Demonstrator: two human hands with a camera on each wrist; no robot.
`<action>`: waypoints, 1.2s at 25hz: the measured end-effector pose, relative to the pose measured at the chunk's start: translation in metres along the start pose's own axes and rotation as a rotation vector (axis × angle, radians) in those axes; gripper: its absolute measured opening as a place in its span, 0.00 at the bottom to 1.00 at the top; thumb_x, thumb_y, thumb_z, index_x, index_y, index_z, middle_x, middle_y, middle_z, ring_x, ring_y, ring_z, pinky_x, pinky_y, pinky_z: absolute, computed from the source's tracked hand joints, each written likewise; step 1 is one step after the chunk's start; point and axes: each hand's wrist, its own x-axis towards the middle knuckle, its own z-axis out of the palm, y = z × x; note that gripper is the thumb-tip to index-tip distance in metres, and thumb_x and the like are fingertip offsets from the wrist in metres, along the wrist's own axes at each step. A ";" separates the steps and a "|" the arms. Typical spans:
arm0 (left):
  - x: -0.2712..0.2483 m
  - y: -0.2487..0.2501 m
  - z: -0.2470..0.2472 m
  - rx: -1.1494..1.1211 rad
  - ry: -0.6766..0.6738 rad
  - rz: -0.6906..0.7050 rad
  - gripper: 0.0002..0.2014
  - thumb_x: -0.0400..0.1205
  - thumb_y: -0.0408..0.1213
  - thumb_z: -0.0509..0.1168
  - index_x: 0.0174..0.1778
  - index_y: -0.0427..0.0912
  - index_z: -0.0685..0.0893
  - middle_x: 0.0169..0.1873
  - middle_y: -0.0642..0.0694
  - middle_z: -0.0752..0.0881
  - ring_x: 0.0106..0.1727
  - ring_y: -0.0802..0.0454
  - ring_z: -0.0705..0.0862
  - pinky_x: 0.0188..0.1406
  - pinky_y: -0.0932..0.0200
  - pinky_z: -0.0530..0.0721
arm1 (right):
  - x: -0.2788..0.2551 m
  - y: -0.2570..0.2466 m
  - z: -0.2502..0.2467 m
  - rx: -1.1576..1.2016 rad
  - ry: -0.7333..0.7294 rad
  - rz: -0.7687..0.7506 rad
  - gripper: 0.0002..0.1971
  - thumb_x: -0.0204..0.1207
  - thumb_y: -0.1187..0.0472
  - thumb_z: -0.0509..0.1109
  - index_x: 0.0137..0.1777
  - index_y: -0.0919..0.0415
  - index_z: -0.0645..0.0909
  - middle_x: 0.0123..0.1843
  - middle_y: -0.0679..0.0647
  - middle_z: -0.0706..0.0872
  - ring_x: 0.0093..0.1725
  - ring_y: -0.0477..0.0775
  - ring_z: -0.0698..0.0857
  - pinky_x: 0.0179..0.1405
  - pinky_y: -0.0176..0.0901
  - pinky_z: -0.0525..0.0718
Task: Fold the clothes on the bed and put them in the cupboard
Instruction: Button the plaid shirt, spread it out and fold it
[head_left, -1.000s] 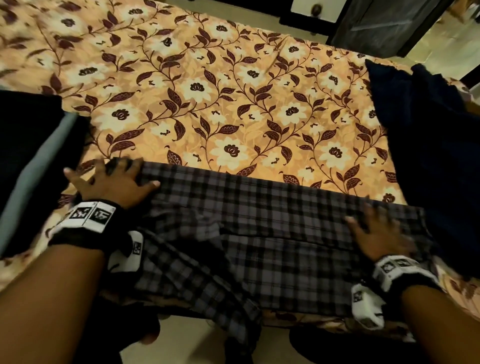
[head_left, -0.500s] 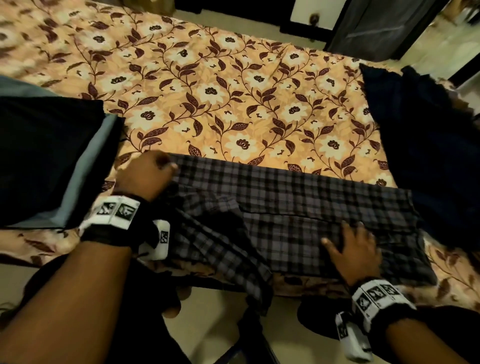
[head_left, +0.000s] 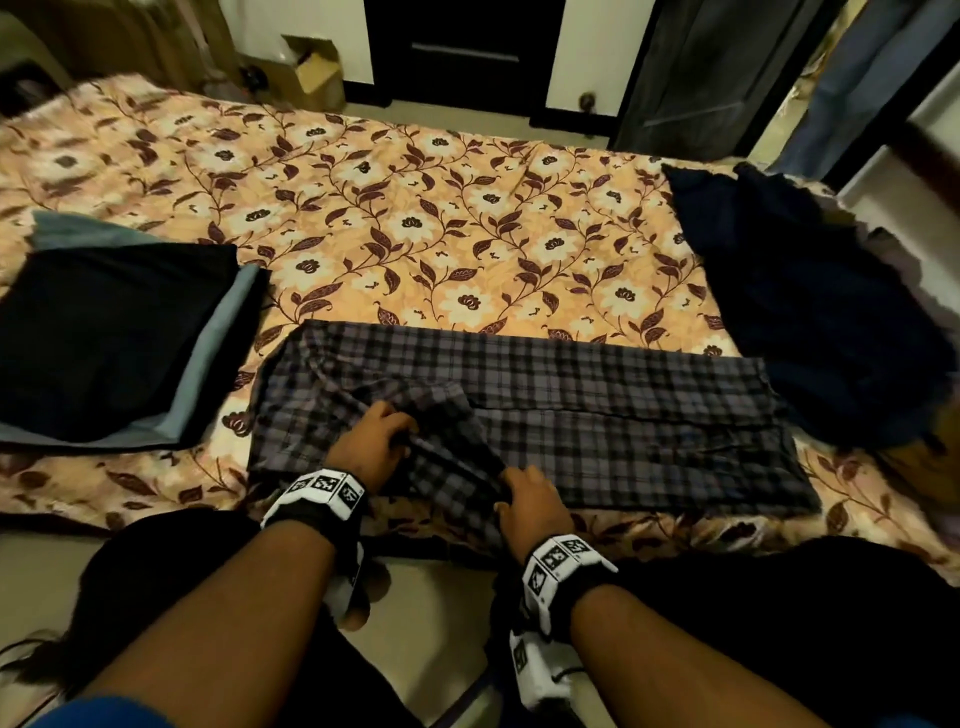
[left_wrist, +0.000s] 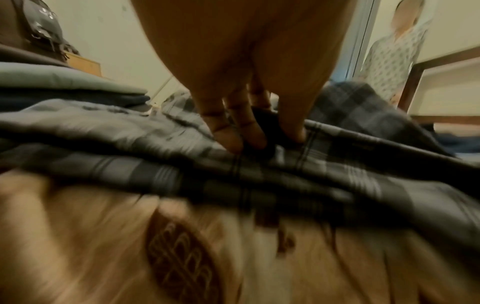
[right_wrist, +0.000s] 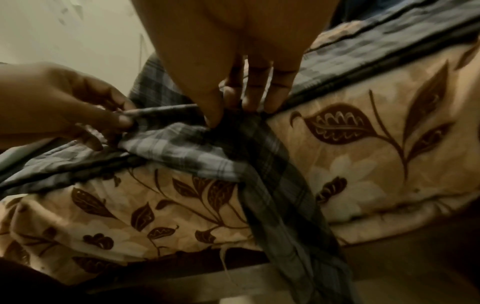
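We've got the plaid shirt (head_left: 597, 405) flat on bed's (head_left: 415, 218) near edge. Our left hand (head_left: 371, 447) pinches a loose fold; right hand (head_left: 535, 501), just beside it, grips the bit hanging over the edge.

Bedsheet (left_wrist: 130, 246) blurred — dark garment (head_left: 831, 322) edge-cropped

Dim, warm indoor light throughout. The head view bends at its edges (wide lens); both wrist views are grainy, with the bedspread (left_wrist: 130, 236) smeared by blur.
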 end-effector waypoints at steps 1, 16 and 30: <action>0.001 0.001 -0.002 -0.033 0.046 0.025 0.06 0.82 0.35 0.67 0.53 0.50 0.85 0.56 0.44 0.76 0.55 0.39 0.81 0.48 0.49 0.80 | 0.002 -0.002 -0.004 -0.004 0.020 -0.027 0.14 0.83 0.58 0.62 0.66 0.58 0.75 0.66 0.58 0.76 0.66 0.62 0.75 0.62 0.53 0.78; 0.014 0.009 -0.045 -0.320 0.423 0.165 0.08 0.79 0.30 0.72 0.41 0.50 0.84 0.40 0.47 0.86 0.44 0.48 0.84 0.46 0.51 0.82 | -0.024 0.046 -0.061 0.342 -0.355 -0.170 0.08 0.76 0.65 0.68 0.52 0.53 0.81 0.51 0.54 0.86 0.53 0.52 0.86 0.55 0.46 0.84; 0.060 0.025 -0.049 0.000 0.410 0.105 0.13 0.81 0.45 0.68 0.35 0.41 0.80 0.33 0.47 0.80 0.35 0.47 0.77 0.35 0.49 0.77 | -0.005 0.131 -0.243 -0.413 -0.716 0.002 0.08 0.67 0.53 0.79 0.42 0.41 0.83 0.42 0.42 0.86 0.44 0.45 0.85 0.40 0.40 0.82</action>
